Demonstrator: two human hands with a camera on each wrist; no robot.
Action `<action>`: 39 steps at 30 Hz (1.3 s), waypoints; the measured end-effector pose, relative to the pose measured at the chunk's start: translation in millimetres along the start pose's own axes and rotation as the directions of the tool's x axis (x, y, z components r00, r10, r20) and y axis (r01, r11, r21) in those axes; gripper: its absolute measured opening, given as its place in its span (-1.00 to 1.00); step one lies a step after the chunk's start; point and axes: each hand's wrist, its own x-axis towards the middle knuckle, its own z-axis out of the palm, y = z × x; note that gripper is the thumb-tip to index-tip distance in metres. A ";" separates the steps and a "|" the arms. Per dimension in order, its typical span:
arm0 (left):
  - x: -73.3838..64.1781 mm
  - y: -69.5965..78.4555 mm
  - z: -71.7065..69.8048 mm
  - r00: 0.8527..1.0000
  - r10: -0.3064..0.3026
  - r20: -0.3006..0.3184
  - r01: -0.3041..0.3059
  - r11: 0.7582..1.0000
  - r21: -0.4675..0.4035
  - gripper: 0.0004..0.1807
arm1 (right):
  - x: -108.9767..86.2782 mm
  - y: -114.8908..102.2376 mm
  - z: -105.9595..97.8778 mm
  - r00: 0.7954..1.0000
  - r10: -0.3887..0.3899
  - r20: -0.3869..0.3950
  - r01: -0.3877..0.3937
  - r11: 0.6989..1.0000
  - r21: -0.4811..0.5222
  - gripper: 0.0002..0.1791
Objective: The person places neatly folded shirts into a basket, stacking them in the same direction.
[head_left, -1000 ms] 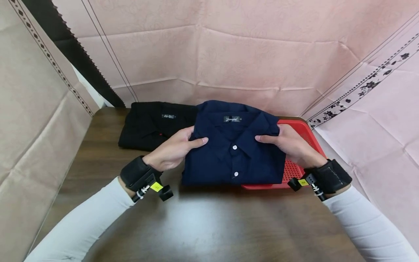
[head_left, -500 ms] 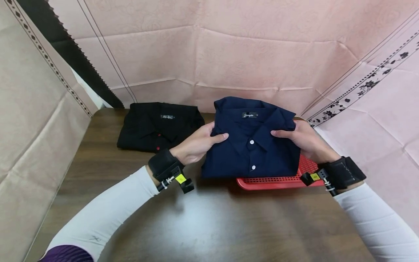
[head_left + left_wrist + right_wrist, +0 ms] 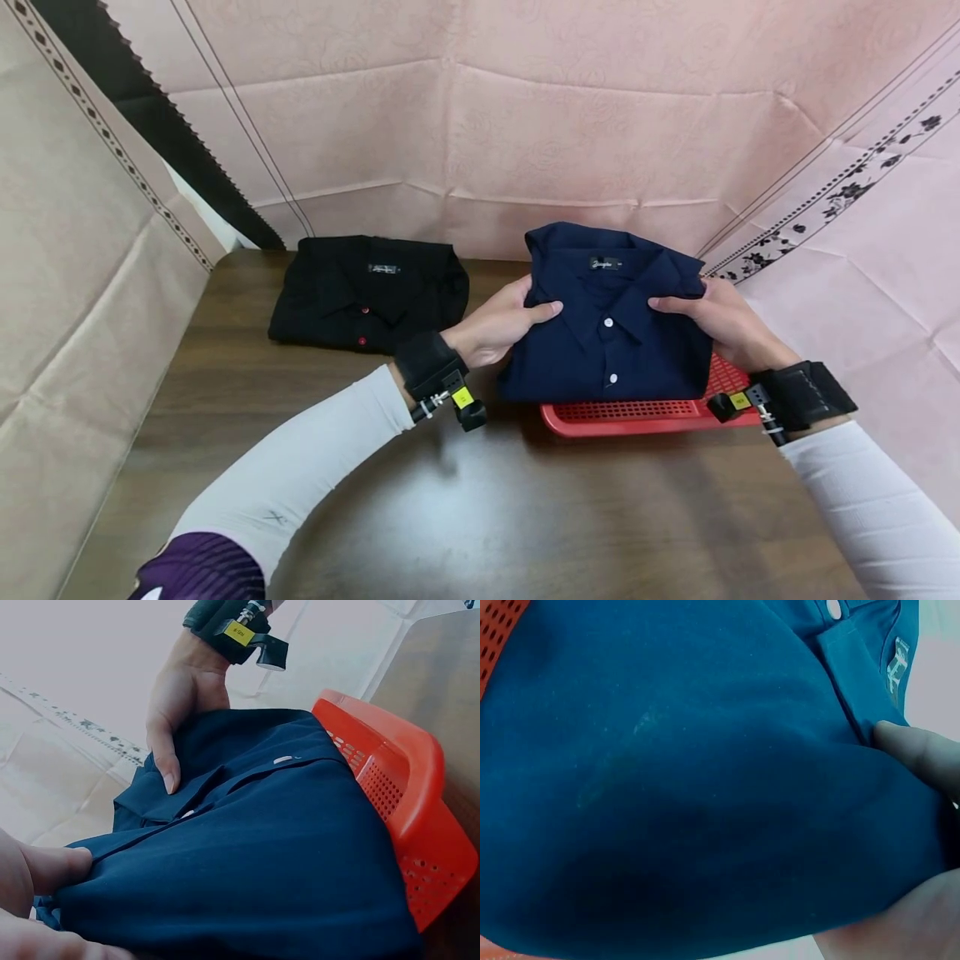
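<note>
A folded navy shirt [image 3: 592, 350] with white buttons and a dark collar label hangs over the red basket [image 3: 622, 421], covering most of it in the head view. My left hand [image 3: 502, 323] grips the shirt's left side, thumb on top and fingers hidden beneath. On the opposite side my right hand [image 3: 723, 321] holds it the same way, thumb lying near the collar. In the left wrist view the shirt [image 3: 247, 840] overlaps the perforated basket [image 3: 409, 780]. The right wrist view is mostly filled by the navy cloth [image 3: 667, 787].
A folded black shirt [image 3: 367, 292] with red buttons lies at the back left of the brown wooden table [image 3: 450, 517]. Pale pink cloth [image 3: 540, 133] hangs behind the table and along both sides.
Both hands have carried the navy shirt to the right, from beside the black shirt to over the red basket. More of the black shirt now shows.
</note>
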 end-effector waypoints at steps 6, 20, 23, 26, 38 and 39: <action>15.9 -5.8 15.7 0.999 -0.030 -0.032 0.029 1.000 -0.010 -0.28 | 5.4 14.1 -12.3 1.000 0.003 -0.015 -0.005 0.996 -0.087 -0.22; 49.6 -26.1 54.2 0.989 -0.079 -0.126 0.081 0.997 0.016 -0.27 | 18.4 47.2 -38.1 0.997 0.011 -0.077 -0.026 0.982 -0.189 -0.35; 51.9 -32.7 55.6 0.979 -0.118 -0.166 0.123 0.992 0.024 -0.24 | 24.8 52.2 -36.2 0.995 0.006 -0.101 -0.032 0.964 -0.266 -0.32; 52.1 -39.4 56.7 0.966 -0.164 -0.202 0.174 0.984 0.033 -0.23 | 32.2 59.3 -34.1 0.995 -0.001 -0.103 -0.034 0.943 -0.332 -0.19; 51.8 -50.8 57.5 0.947 -0.246 -0.206 0.256 0.966 0.023 -0.41 | 49.5 78.2 -25.4 0.998 0.063 0.005 -0.055 0.911 -0.408 0.01; 51.6 -50.2 57.3 0.946 -0.251 -0.203 0.260 0.965 0.018 -0.43 | 51.6 78.9 -25.0 0.998 0.060 0.011 -0.050 0.909 -0.414 0.04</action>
